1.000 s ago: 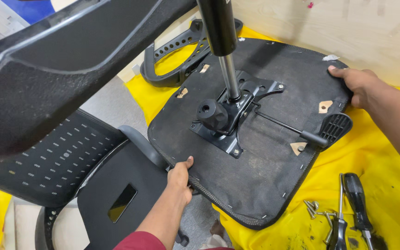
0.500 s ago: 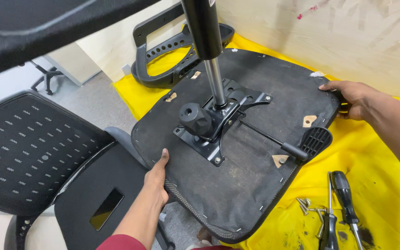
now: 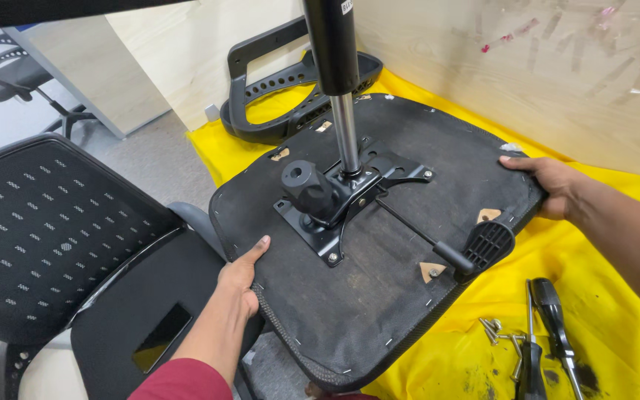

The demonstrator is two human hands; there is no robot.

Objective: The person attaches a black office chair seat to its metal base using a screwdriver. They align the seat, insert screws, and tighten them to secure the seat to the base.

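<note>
An upturned black office-chair seat (image 3: 379, 296) lies on a yellow sheet (image 3: 616, 296), its fabric underside up. A black metal mechanism plate (image 3: 342, 200) with a round knob is bolted at its middle, and a gas-lift column (image 3: 338, 81) rises from it. A lever with a ribbed paddle (image 3: 487, 244) sticks out to the right. My left hand (image 3: 242, 274) grips the seat's near left edge. My right hand (image 3: 550, 181) holds the far right edge.
A black mesh chair (image 3: 46, 237) stands close at the left. Black armrest frames (image 3: 290, 96) lie behind the seat by a wooden panel (image 3: 527, 74). Two screwdrivers (image 3: 542, 333) and loose screws (image 3: 492, 330) lie on the sheet at the lower right. Another chair (image 3: 16, 74) stands far left.
The view has swung and the dark chair part that filled the upper left has left the frame. Both hands stay on the seat's edges; the seat has shifted slightly on the sheet.
</note>
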